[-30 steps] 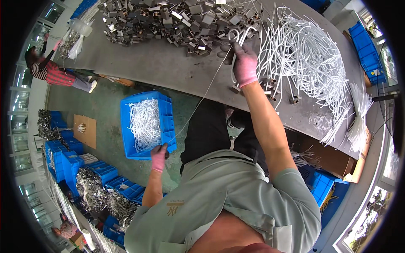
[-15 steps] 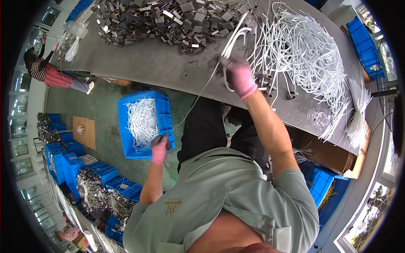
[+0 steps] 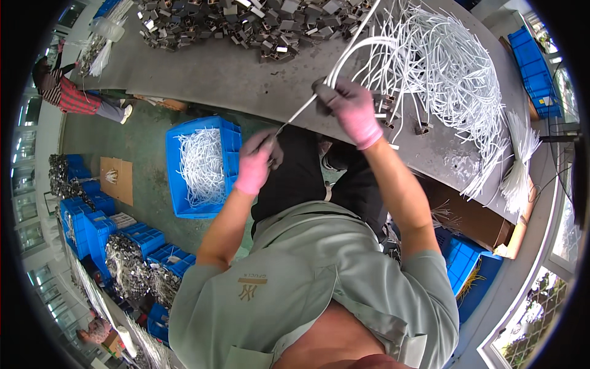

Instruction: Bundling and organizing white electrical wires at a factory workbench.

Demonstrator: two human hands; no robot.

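Observation:
My right hand (image 3: 351, 109), in a pink glove with dark fingers, is closed around a few white tube-like wires (image 3: 370, 43) at the table's front edge. Their long ends arch up and away over the tabletop. A white length with a thin, darker end (image 3: 294, 119) runs from there down to my left hand (image 3: 259, 158). That gloved hand has its fingers pinched on the thin end, in front of my lap. Beside my right hand lies a large heap of white wires (image 3: 452, 80), with a few small metal-ended pieces (image 3: 423, 128) at its near edge.
A pile of small dark grey metal blocks (image 3: 246, 24) covers the table's far side. On the floor to the left stands a blue crate (image 3: 174, 184) of white pieces. More blue crates (image 3: 101, 240) line the left. Another person (image 3: 67, 95) stands at the table's far-left end.
My left hand has moved up and right, closer to my right hand, and the span between them has shortened. The wires in my right hand now arch farther to the right.

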